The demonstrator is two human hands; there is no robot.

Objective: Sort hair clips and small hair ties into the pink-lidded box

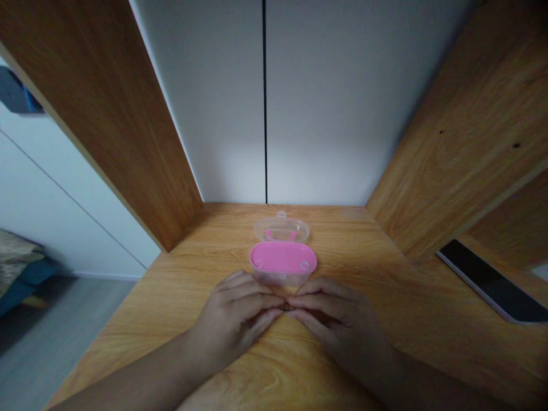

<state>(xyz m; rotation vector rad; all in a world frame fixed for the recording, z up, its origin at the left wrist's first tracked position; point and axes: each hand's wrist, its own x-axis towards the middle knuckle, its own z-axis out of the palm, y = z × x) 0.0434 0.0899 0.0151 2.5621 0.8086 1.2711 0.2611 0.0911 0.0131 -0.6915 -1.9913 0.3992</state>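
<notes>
A small oval case with a pink inner tray lies open on the wooden desk, its clear lid tipped back toward the wall. Just in front of it my left hand and my right hand rest on the desk with fingertips meeting in the middle. Both hands have their fingers pressed together around a tiny dark thing between the tips; it is too small to name.
Wooden side panels rise left and right of the desk, with a white wall behind. A dark flat tablet or phone lies on a ledge at right. The floor drops off at left.
</notes>
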